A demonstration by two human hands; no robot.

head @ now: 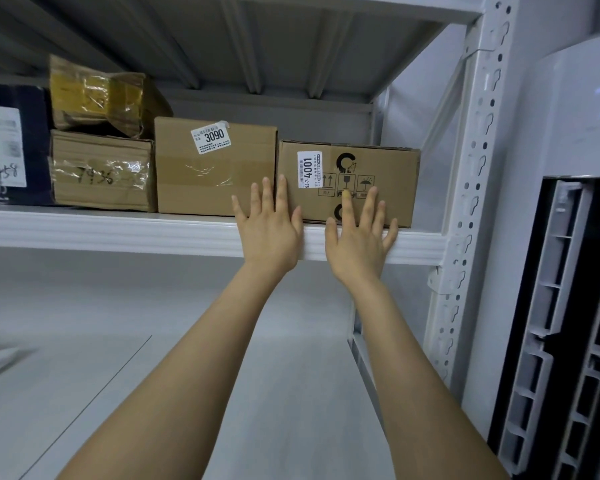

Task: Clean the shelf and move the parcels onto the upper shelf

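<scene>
Cardboard parcel (378, 168) lies lengthwise along the shelf (118, 230), left hand (269, 233) and right hand (359, 242) touching it, fingers (369, 202) straight.

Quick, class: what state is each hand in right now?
Left hand: open, fingers straight, over the seam between 3090 box and 4001 box, holding nothing.
Right hand: open, fingers spread on the 4001 box front.

both hands flat on 4001 box (371, 168), left hand (269, 226), right hand (359, 237), upper shelf (118, 230)
</scene>
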